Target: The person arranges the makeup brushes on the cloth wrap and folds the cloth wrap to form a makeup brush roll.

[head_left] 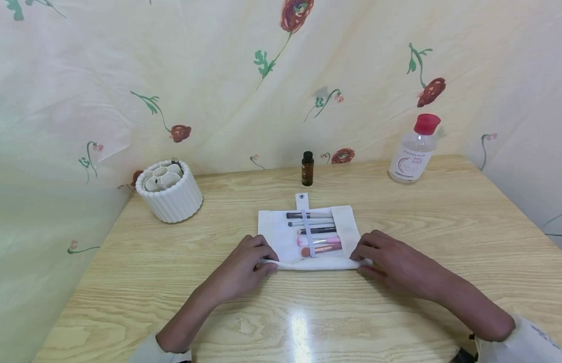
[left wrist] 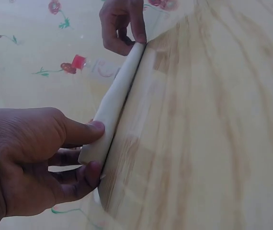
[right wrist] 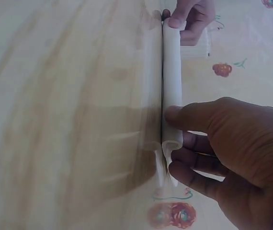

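A white brush roll [head_left: 281,227] lies on the table, its near edge curled into a thick fold. Several makeup brushes [head_left: 318,230] sit side by side in it under a pale strap, their ends tucked beneath a right-hand flap. At the far edge a tab with a snap [head_left: 301,200] sticks out. My left hand [head_left: 244,264] pinches the left end of the fold between thumb and fingers. At the opposite end, my right hand [head_left: 392,259] grips it the same way. The right wrist view shows the curled end of the roll [right wrist: 173,144] beside the right thumb.
Behind the roll stands a small dark brown bottle [head_left: 307,170] with a black cap. A ribbed white holder [head_left: 172,196] with compartments is at the back left. A clear bottle [head_left: 412,156] with a red cap stands back right, near the flower-patterned cloth [head_left: 208,75].
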